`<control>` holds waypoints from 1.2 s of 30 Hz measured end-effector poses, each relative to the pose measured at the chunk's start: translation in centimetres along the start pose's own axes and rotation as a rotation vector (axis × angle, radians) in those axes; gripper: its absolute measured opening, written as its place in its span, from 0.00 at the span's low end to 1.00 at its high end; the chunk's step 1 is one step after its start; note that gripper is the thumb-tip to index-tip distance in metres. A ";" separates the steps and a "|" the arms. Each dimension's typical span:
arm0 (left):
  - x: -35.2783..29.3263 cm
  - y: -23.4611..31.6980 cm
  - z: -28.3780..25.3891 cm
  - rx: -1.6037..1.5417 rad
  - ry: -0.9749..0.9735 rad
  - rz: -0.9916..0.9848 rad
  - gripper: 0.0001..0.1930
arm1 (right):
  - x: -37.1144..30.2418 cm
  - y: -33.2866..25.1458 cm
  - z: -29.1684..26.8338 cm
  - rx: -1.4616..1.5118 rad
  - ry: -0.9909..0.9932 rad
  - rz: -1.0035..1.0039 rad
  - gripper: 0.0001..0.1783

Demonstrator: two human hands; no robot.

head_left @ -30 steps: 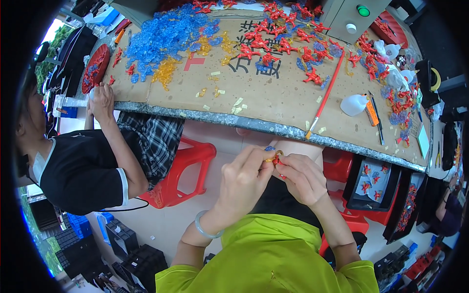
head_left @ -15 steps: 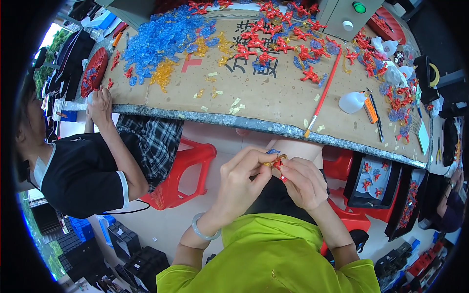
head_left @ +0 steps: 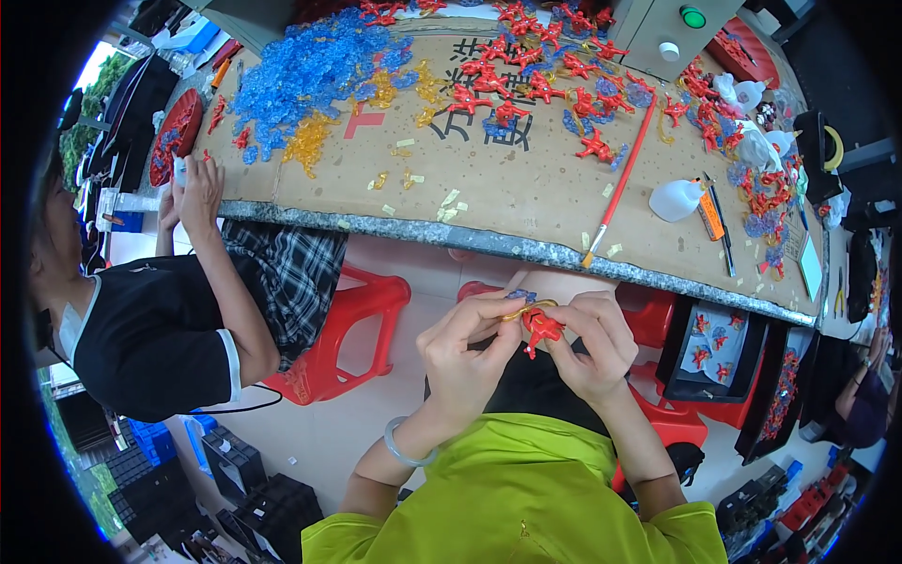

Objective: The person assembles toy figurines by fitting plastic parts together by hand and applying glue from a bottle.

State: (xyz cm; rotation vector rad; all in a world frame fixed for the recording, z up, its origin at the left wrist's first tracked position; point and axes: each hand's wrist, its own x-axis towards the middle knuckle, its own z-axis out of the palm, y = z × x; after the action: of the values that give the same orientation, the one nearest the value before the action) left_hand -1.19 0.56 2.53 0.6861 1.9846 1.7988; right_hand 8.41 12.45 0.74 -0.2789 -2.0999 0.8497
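Over my lap, in front of the table edge, both hands meet at one small plastic piece. My left hand (head_left: 465, 348) pinches a curved, see-through yellow part (head_left: 528, 307), with a bit of clear blue plastic (head_left: 520, 295) at its fingertips. A small red figurine (head_left: 542, 326) hangs beside the yellow part, gripped at its side by the thumb and fingers of my right hand (head_left: 596, 346). The yellow part touches or passes over the top of the red figurine; whether they are joined cannot be made out.
On the cardboard-covered table (head_left: 376, 202) lie a heap of blue pieces (head_left: 301, 80), yellow pieces (head_left: 307, 141), many red figurines (head_left: 543, 87), a red-handled brush (head_left: 622, 174) and a white bottle (head_left: 676, 199). A co-worker (head_left: 150, 329) sits left; a black tray (head_left: 714, 352) stands right.
The red figurine has turned and shows more fully between my hands. My right hand has shifted slightly up and its fingers have changed position. The co-worker's hands have moved a little.
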 end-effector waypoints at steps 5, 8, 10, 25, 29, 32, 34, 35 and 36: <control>-0.1 0.2 0.1 0.073 0.025 0.111 0.09 | -0.2 0.4 0.1 -0.046 0.008 -0.089 0.18; -0.1 0.1 -0.1 0.169 0.041 0.190 0.10 | -0.2 0.7 0.3 -0.093 0.012 -0.163 0.19; 0.0 0.2 -0.2 0.234 0.045 0.225 0.11 | -0.4 0.9 0.3 -0.108 0.009 -0.220 0.21; 1.0 1.0 -0.7 0.035 -0.125 0.149 0.11 | 1.0 -0.3 -1.4 -0.207 -0.106 -0.419 0.19; 1.3 0.9 -0.9 0.038 -0.154 0.185 0.11 | 1.5 -0.3 -1.8 -0.220 -0.127 -0.464 0.18; 1.4 0.3 -1.0 0.014 -0.162 0.180 0.10 | 1.5 -0.7 -1.5 -0.229 -0.104 -0.448 0.16; 1.2 0.2 -1.2 -0.014 -0.161 0.167 0.10 | 1.5 -1.2 -1.4 -0.240 -0.133 -0.394 0.17; 1.1 0.3 -1.3 0.003 -0.155 0.129 0.10 | 1.4 -1.4 -1.3 -0.242 -0.131 -0.390 0.17; 1.0 0.4 -1.4 0.020 -0.147 0.093 0.10 | 1.5 -1.5 -1.2 -0.196 -0.152 -0.332 0.18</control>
State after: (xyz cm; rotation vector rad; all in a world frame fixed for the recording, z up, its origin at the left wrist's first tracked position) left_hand -2.76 0.07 3.10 0.9031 1.9046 1.7286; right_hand 8.54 12.63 3.22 0.0354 -2.2907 0.4821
